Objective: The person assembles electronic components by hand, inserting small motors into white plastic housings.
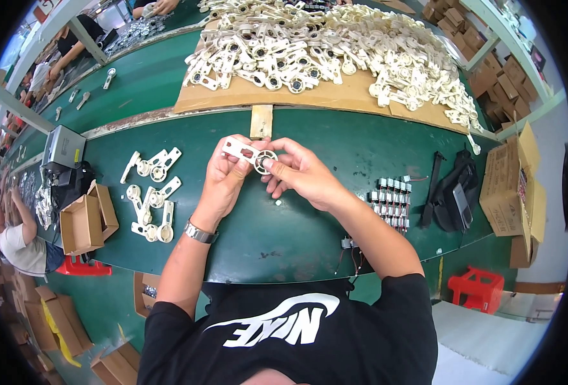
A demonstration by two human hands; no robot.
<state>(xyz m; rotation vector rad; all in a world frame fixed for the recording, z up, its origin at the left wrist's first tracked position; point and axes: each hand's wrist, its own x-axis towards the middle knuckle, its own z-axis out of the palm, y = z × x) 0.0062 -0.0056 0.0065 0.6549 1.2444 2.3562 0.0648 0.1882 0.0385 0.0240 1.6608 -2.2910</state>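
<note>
Both hands meet over the middle of the green table, holding a cream plastic housing (pixel 238 148) with a flat arm and a round, spoked ring at one end. My left hand (pixel 221 183) grips the arm from the left, thumb on the near side. My right hand (pixel 306 174) is closed at the ring, its thumb pressed on the ring's middle; whether a smaller piece sits under that thumb I cannot tell. Just beyond my hands, a wooden block (pixel 261 120) juts from the cardboard edge. Several similar housings (pixel 146 204) lie left of my left wrist.
A big heap of cream housings (pixel 335 48) covers a cardboard sheet (pixel 226 98) at the back. Rows of small motors (pixel 392 204) with wires lie right, beside a black bag (pixel 454 196). Cardboard boxes stand at the left (pixel 82 224) and right (pixel 505 186). Other people work at far left.
</note>
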